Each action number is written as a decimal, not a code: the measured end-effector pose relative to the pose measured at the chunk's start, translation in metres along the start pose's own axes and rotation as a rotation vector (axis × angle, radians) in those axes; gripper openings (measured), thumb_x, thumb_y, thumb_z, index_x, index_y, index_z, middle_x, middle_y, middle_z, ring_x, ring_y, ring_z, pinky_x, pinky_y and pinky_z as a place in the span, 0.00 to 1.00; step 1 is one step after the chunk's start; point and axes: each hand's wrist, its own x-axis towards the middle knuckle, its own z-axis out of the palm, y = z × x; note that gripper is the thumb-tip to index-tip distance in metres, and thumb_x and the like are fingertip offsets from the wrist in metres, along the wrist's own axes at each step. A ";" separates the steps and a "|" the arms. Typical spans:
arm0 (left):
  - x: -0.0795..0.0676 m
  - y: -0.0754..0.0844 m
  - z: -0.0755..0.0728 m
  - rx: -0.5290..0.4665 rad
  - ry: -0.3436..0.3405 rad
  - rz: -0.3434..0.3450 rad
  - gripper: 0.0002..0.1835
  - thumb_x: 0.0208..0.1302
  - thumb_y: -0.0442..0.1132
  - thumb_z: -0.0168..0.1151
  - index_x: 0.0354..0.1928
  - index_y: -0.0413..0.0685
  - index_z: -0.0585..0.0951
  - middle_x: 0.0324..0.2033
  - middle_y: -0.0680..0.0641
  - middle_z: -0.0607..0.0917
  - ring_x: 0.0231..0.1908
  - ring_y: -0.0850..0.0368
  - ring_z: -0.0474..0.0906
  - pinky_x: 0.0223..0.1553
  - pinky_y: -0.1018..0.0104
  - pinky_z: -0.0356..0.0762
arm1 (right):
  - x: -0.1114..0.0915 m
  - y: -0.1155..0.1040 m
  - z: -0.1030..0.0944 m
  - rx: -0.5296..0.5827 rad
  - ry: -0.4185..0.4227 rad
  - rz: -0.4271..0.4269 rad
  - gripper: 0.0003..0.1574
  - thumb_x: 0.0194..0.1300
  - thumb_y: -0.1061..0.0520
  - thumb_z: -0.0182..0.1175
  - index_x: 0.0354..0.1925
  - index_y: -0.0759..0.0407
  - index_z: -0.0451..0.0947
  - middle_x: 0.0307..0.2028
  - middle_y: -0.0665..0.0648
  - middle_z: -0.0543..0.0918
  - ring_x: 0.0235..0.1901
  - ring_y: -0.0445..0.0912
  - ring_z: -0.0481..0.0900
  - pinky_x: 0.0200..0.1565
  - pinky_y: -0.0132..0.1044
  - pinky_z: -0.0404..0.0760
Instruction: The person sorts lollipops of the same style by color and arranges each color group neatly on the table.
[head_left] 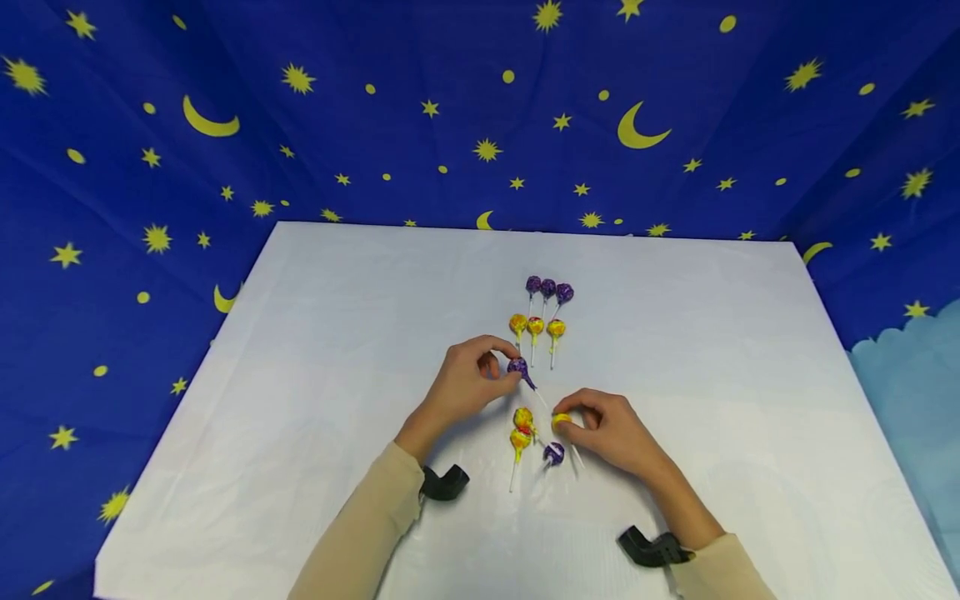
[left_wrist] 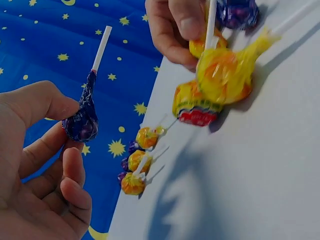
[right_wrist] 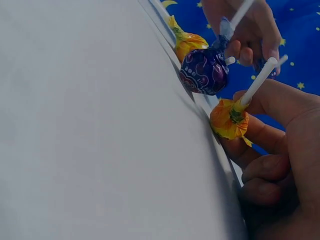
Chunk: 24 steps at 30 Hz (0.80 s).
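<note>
My left hand (head_left: 468, 375) pinches a purple-wrapped lollipop (left_wrist: 82, 120) between thumb and index finger, its white stick pointing away from the palm. To its right and lower, my right hand (head_left: 611, 429) holds a yellow-wrapped lollipop (right_wrist: 230, 120) by thumb and fingers. Between and just below the hands lie two yellow lollipops (head_left: 521, 442), heads close together, and a purple lollipop (head_left: 553, 454). Beyond the left hand, three yellow lollipops (head_left: 535, 327) stretch side by side in a row. Behind them sits a row of three purple lollipops (head_left: 548, 288), their sticks toward me.
All of this is on a white table (head_left: 360, 333). A blue cloth (head_left: 420, 75) with yellow stars and moons hangs behind and at the sides. Black wrist mounts (head_left: 652, 548) protrude by both sleeves.
</note>
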 end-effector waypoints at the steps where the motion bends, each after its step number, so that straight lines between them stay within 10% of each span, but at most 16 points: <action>1: 0.003 -0.001 0.000 0.005 0.002 -0.002 0.11 0.57 0.42 0.70 0.42 0.59 0.83 0.23 0.55 0.78 0.21 0.60 0.69 0.23 0.63 0.69 | 0.000 0.000 0.000 -0.002 0.001 0.000 0.11 0.57 0.48 0.70 0.40 0.41 0.83 0.14 0.45 0.64 0.15 0.38 0.60 0.21 0.33 0.62; 24: 0.061 -0.017 -0.012 0.046 -0.011 -0.074 0.11 0.55 0.42 0.69 0.42 0.57 0.83 0.20 0.50 0.77 0.19 0.56 0.70 0.20 0.62 0.68 | 0.000 0.001 0.001 0.000 0.001 0.000 0.11 0.57 0.48 0.70 0.40 0.41 0.83 0.15 0.45 0.64 0.15 0.37 0.59 0.22 0.33 0.62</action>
